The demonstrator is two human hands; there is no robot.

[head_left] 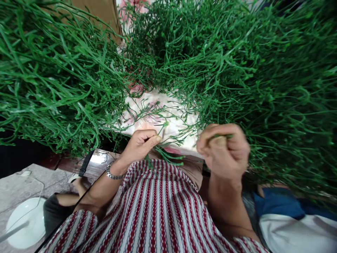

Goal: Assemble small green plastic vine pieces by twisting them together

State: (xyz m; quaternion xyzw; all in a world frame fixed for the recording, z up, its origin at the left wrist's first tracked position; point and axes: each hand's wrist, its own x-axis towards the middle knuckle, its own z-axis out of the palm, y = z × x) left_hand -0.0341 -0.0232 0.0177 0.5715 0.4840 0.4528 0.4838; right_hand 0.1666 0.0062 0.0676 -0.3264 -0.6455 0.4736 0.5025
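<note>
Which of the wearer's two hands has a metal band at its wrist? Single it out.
The left hand, pinching a green stem. A metal band circles its wrist; the right hand's wrist is bare.

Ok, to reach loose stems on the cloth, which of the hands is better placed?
Probably the left hand: it pinches a stem but is close beside the loose stems. The right hand is farther off, closed around something green.

Has a left heap (52, 77) and a right heap (237, 70) of stems, with loose stems (143, 109) between on the tablecloth (160, 96). Shows a box (97, 15) behind the left heap and, at lower left, a round base (31, 230) on the floor (15, 186).
</note>
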